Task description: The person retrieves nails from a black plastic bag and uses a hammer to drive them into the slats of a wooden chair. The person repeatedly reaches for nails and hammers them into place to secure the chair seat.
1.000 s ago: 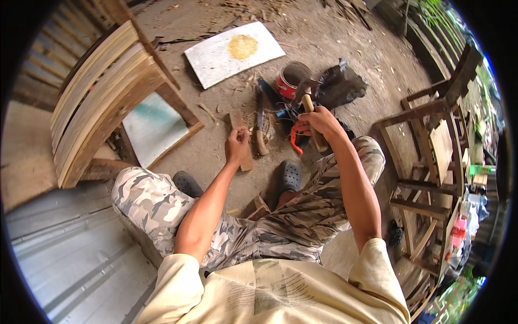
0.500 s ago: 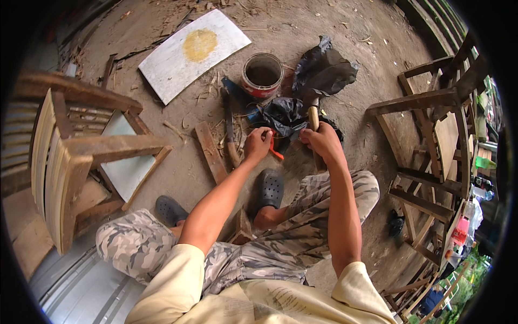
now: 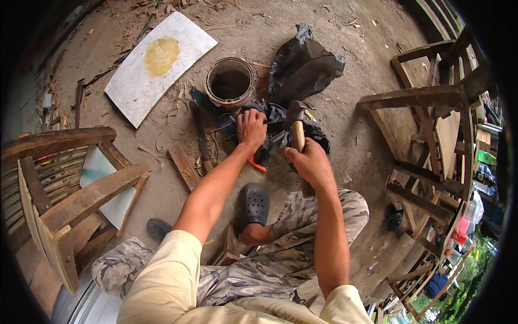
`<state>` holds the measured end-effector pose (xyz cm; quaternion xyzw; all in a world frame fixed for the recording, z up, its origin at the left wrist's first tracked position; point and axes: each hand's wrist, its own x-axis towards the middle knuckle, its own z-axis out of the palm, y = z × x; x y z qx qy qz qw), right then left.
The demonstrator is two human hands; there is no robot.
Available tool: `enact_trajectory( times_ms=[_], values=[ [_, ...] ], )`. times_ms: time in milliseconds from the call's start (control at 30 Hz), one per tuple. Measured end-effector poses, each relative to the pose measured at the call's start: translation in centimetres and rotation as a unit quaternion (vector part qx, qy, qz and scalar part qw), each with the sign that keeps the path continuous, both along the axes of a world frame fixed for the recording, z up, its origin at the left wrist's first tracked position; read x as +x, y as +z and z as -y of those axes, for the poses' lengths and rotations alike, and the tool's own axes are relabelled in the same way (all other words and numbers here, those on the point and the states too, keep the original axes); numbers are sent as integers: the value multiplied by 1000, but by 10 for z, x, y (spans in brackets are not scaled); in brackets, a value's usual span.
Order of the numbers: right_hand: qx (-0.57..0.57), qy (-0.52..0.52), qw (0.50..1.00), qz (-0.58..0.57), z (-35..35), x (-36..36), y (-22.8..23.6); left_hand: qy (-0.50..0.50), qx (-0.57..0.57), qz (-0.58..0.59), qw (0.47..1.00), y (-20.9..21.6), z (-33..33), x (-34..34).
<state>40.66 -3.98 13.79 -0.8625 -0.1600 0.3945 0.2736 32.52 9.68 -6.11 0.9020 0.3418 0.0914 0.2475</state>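
The right hand (image 3: 313, 163) grips a hammer (image 3: 298, 135). At its ten o'clock, the left hand (image 3: 252, 128) is over black plastic (image 3: 277, 112) — its grip I cannot tell.

Bare left hand (image 3: 252, 128): fingertips hidden; hold unclear.
Wooden-handled metal hammer (image 3: 298, 135): mid-handle covered by the bare right hand (image 3: 313, 164).
Thin orange-red strip (image 3: 257, 164): upper end hidden; kind unclear.
Round grey-rimmed can (image 3: 232, 101): interior too dark to read.
Brown slatted wooden chair (image 3: 97, 197): left side cut off.
Pink and clear clutter (image 3: 460, 231): too small to tell.
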Motion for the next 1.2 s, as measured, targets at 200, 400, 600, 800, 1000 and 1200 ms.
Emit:
enact_trajectory(
  times_ms=[200,400,600,800,1000,1200],
  values=[
    [-5,16,1000,18,-12,-1,9,379,-192,5,905,5,10,9],
    [15,-18,993,112,-37,-8,-76,305,-245,57,919,-11,4,-12],
    [-114,33,973,199,-45,-15,-184,268,-241,143,922,-28,45,-53],
    [-70,146,965,207,-41,-44,-208,298,-306,232,874,-10,58,-79],
    [54,75,970,226,-67,-96,-160,413,-183,245,858,22,56,-128],
    [170,62,964,193,-89,-167,-112,437,-217,312,815,94,35,-231]
  ],
)
